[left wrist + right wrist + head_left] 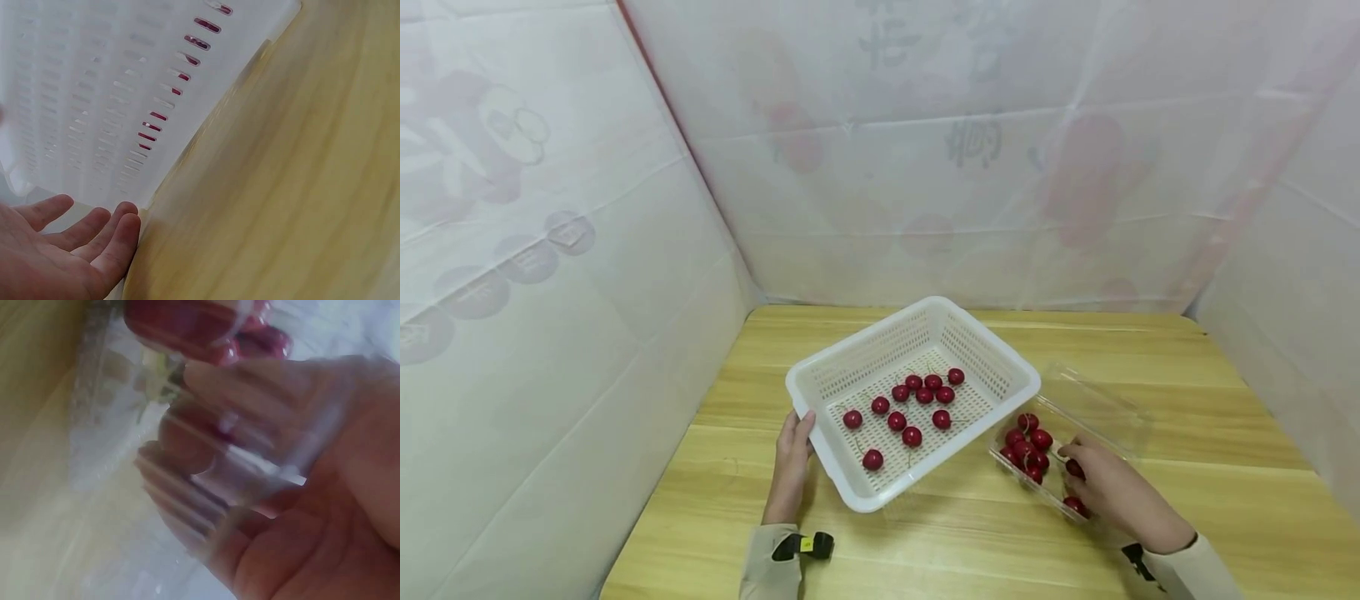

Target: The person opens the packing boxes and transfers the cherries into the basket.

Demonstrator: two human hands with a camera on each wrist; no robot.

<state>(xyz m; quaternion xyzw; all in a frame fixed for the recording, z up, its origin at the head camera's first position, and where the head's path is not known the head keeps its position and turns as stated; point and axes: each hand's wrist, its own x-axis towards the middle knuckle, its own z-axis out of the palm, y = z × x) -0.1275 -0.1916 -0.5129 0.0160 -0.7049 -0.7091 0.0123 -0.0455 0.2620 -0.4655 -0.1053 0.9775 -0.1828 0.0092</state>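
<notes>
**Right hand [1108,492] curls round one glossy dark-red cherry [1076,469] inside a clear plastic box [1049,497]**

The box stands on the right of the pale striped wooden table [970,542], just beside a white rectangular plastic basket [962,437] with slotted walls. The right hand reaches into the box from the near right; its fingers are bent, with the cherry between them, though the right wrist view is blurred. More red cherries [1024,452] cluster at the box's far left end, and another lies near the hand at the near end. A transparent lid [1097,408] spreads on the far right side.

The left hand [792,467] is at the basket's left side, its relaxed fingers touching the outer wall without closing round it. Red stemmed cherries [924,396] lie scattered over the basket's floor. Pale printed sheets [880,192] surround the table.
</notes>
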